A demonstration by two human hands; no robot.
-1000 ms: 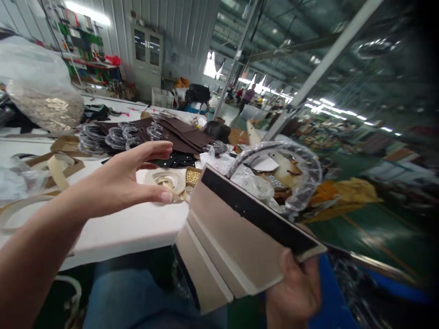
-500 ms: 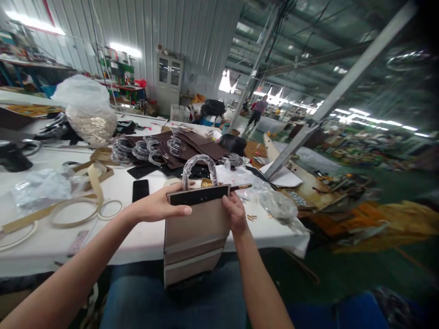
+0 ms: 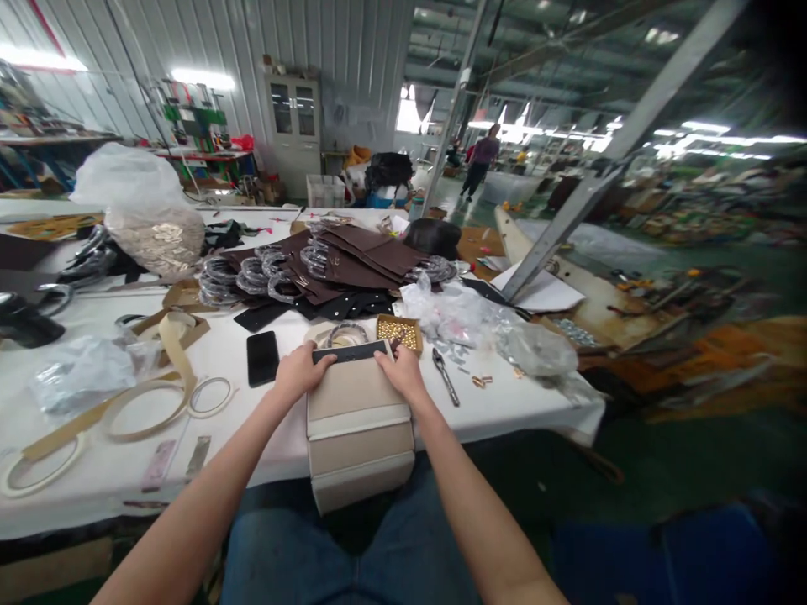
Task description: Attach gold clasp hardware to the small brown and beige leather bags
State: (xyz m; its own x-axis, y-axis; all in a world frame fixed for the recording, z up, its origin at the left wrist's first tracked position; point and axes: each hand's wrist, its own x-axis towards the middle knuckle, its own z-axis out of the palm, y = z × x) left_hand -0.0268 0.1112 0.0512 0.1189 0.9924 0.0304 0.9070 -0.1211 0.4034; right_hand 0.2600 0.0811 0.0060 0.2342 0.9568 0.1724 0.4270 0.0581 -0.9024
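A beige bag panel (image 3: 356, 428) with a black top strip lies over the near edge of the white table (image 3: 252, 420) and hangs down toward my lap. Its plastic-wrapped handle rests flat on the table beyond the strip. My left hand (image 3: 299, 372) grips the panel's top left corner with its fingers curled. At the top right corner, my right hand (image 3: 398, 370) is closed on the same panel.
A black phone (image 3: 262, 357) lies left of the hands. A small box of gold studs (image 3: 398, 333), a metal tool (image 3: 445, 376) and crumpled plastic bags (image 3: 498, 332) sit to the right. Brown panels with wrapped handles (image 3: 315, 265) are stacked behind. Beige straps (image 3: 148, 382) lie at left. A person walks far back.
The panel, held upright in the air before, has been lowered flat onto the table edge. Both hands now grip its top corners, and the view has turned back to the table.
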